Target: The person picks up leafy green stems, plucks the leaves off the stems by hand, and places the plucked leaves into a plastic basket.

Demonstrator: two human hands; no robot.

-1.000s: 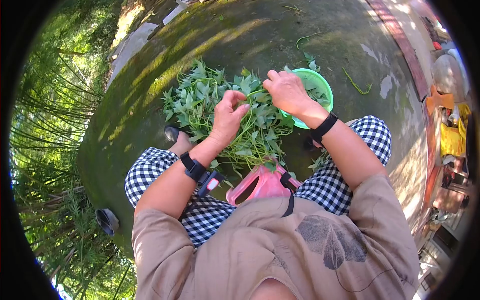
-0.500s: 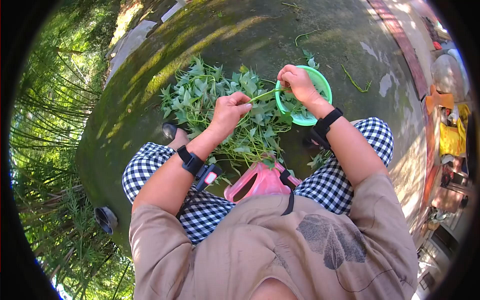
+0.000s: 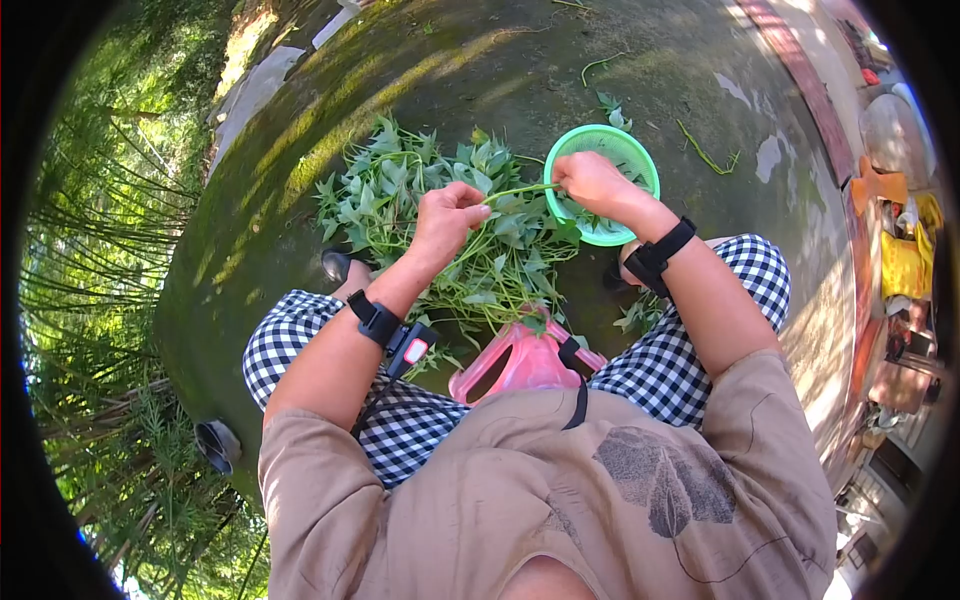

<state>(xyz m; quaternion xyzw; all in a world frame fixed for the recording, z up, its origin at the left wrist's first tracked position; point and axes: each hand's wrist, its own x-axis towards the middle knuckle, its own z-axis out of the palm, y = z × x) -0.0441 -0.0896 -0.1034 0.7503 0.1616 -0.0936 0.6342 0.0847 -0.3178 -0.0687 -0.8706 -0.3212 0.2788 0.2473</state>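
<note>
A green stem (image 3: 520, 190) stretches between my two hands. My left hand (image 3: 446, 222) pinches its left end above a heap of leafy greens (image 3: 400, 185) on the ground. At the stem's right end, the fingers of my right hand (image 3: 598, 186) are closed on it over the light green basket (image 3: 653, 165). Some leaves lie inside the basket, partly hidden by my right hand. The pink plastic stool (image 3: 530, 360) stands between my legs, under the near edge of the heap.
A loose stem (image 3: 705, 150) lies right of the basket, and a leafy sprig (image 3: 613, 112) beyond it. A dark pot (image 3: 217, 446) stands at the lower left, near plants. Yellow and orange items (image 3: 903, 265) are at the far right.
My right hand has moved right from the heap to over the basket, then slightly down. The stem now shows stretched between my hands. My left hand has shifted slightly left.
</note>
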